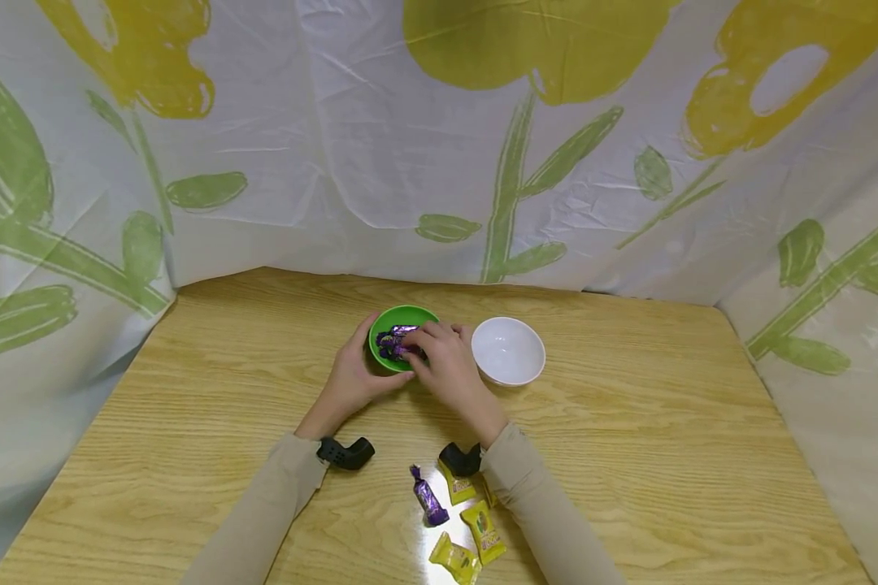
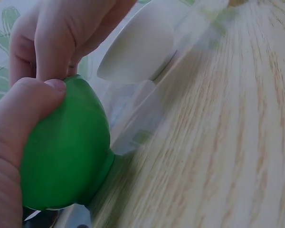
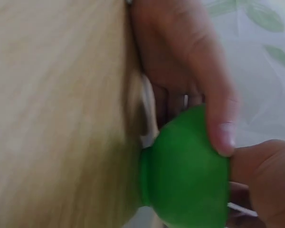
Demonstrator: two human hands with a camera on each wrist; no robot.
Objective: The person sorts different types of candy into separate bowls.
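My left hand (image 1: 354, 375) grips a green bowl (image 1: 404, 312), its thumb along the near side at the rim. Several candies (image 1: 389, 344) in shiny purple wrappers lie inside the bowl. From the right, my right hand (image 1: 445, 362) reaches over the rim with bent fingers, thumb and forefinger pinching at a purple candy among the others. In the left wrist view the green bowl (image 2: 69, 147) hides the fingertips of the right hand (image 2: 69, 35). The bowl's foot is down at the wooden table in the right wrist view, where the left thumb (image 3: 223, 118) presses the rim.
A white bowl (image 1: 508, 351) stands just right of the green one. Nearer the front lie a purple-wrapped candy (image 1: 429, 497) and several yellow-wrapped sweets (image 1: 484, 532), partly under the right wrist. A flower-printed cloth (image 1: 351, 179) hangs behind the wooden table (image 1: 651, 422) and along its sides.
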